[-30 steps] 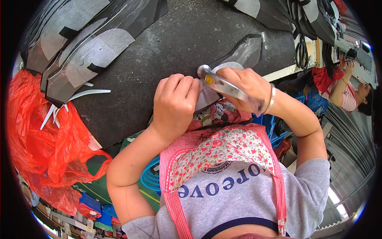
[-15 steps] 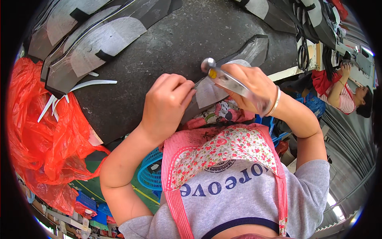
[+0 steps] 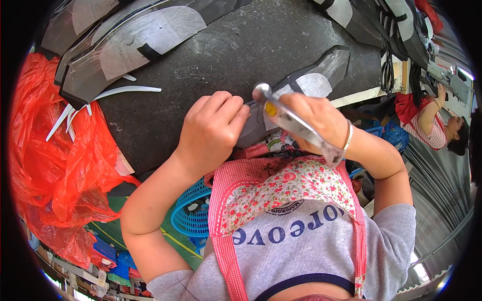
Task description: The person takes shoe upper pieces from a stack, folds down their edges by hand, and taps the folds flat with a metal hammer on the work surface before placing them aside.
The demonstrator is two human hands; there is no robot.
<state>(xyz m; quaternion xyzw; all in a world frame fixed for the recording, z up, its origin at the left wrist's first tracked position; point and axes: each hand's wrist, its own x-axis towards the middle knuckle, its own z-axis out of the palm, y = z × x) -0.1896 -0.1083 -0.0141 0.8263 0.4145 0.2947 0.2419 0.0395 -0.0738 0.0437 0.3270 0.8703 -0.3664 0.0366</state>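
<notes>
I am looking down on the counter [image 3: 211, 60], where a long dark panel [image 3: 312, 85] with a pale facing is lying along the near edge, its long axis slanting away toward the right edge. From the fingers of the left hand [image 3: 213, 128] the panel is running off to the right; those fingers are bunching together by its left side, though I cannot tell whether they are pinching it. The right hand [image 3: 317, 119] is sitting nearer, over the panel's middle, its fingers clamping a metal tool [image 3: 301, 125] with a rounded end.
</notes>
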